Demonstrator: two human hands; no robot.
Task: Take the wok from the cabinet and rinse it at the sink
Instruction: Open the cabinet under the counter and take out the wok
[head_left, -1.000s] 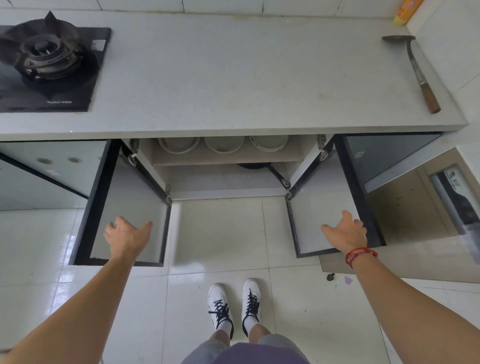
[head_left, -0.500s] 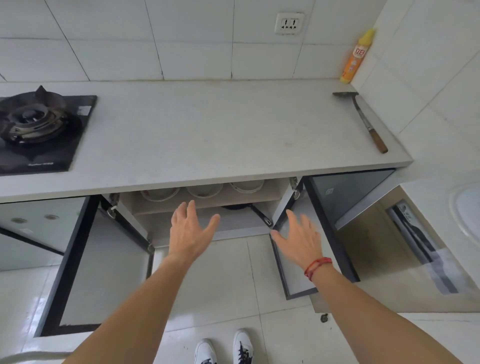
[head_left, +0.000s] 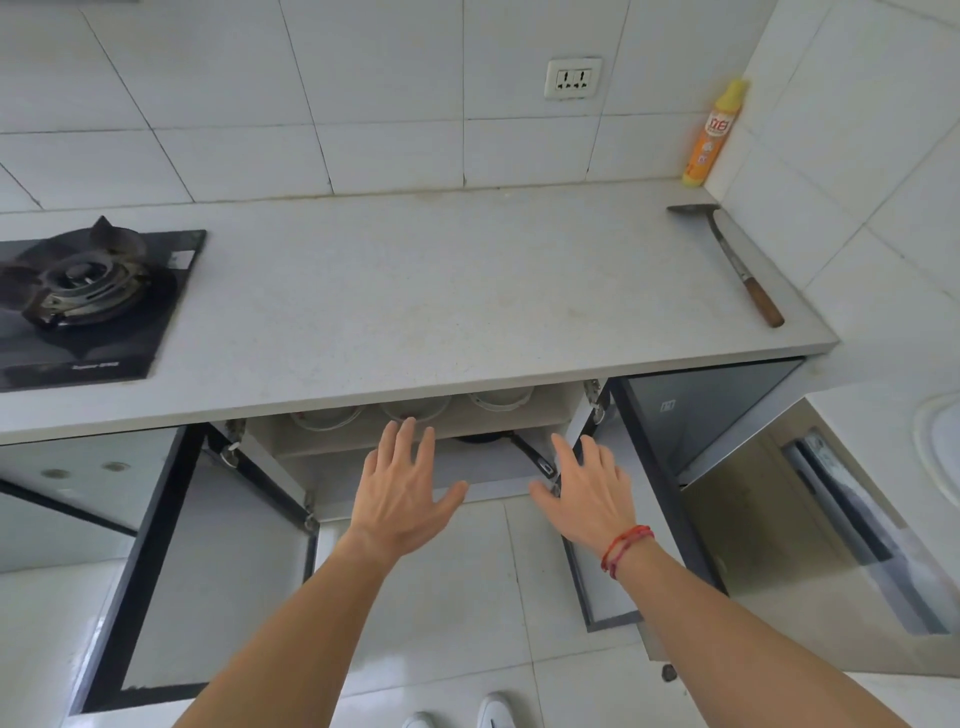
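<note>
Three bowls (head_left: 426, 406) sit above the wok (head_left: 485, 439) inside the cabinet (head_left: 322, 480).

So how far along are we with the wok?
Done: the left door and right door stand open. In hand: left hand and right hand, both spread open, reach toward the wok on the lower shelf; the right hand is by its handle, contact unclear. Left: lift it out, carry it to the sink at far right, rinse it.

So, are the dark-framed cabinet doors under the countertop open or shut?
Open: left door and right door stand swung out, dark wok visible inside.
</note>
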